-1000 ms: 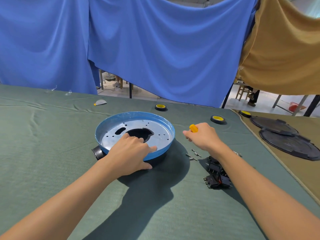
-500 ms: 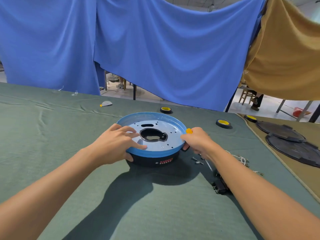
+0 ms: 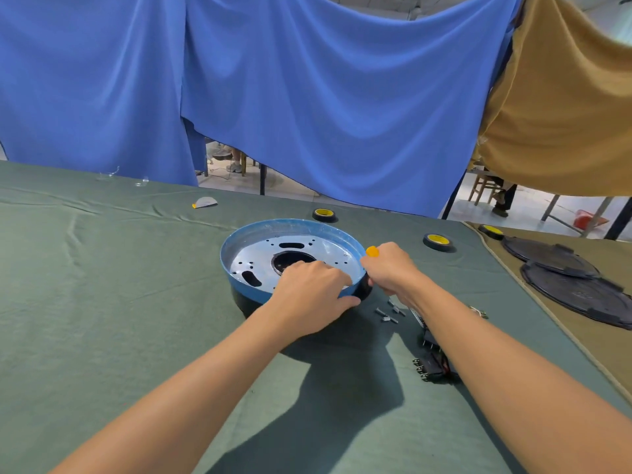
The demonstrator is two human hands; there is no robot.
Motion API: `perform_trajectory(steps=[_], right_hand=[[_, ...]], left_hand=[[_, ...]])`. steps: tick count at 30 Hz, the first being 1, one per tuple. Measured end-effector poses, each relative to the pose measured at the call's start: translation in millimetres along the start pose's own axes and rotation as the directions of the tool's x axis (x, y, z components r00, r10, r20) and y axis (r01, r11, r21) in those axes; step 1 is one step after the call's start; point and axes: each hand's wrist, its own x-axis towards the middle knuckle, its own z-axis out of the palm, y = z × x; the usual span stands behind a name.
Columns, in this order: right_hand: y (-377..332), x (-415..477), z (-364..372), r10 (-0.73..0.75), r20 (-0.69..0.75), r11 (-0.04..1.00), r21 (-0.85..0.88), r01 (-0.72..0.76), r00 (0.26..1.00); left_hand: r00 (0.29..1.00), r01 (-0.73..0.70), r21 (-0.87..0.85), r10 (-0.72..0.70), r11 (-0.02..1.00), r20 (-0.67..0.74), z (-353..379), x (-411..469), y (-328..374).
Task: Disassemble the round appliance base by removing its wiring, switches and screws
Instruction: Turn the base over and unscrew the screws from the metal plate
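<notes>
The left hand [image 3: 313, 295] is gripping the near rim of the round blue-rimmed appliance base [image 3: 260, 248] in the middle of the green tabletop [image 3: 119, 319]. The right hand [image 3: 390, 273] is clutching a yellow-handled screwdriver [image 3: 372, 250] at its right side, risking a slip if the base rocks.

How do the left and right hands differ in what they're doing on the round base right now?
The left hand grips the near rim of the round base, fingers inside, thumb on the outer wall; the right hand sits outside its right edge. The left hand holds no tool; the right hand grips a yellow-handled tool. Both are at the base's near-right side.
</notes>
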Motion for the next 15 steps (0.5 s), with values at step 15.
perform_trajectory(steps=[15], right_hand=[[-6,-14,-3,-0.038,0.06,0.996,0.08,0.033,0.997]], left_hand=[[0.987,0.043,-0.096,-0.027,0.994,0.159,-25,-4,-13]])
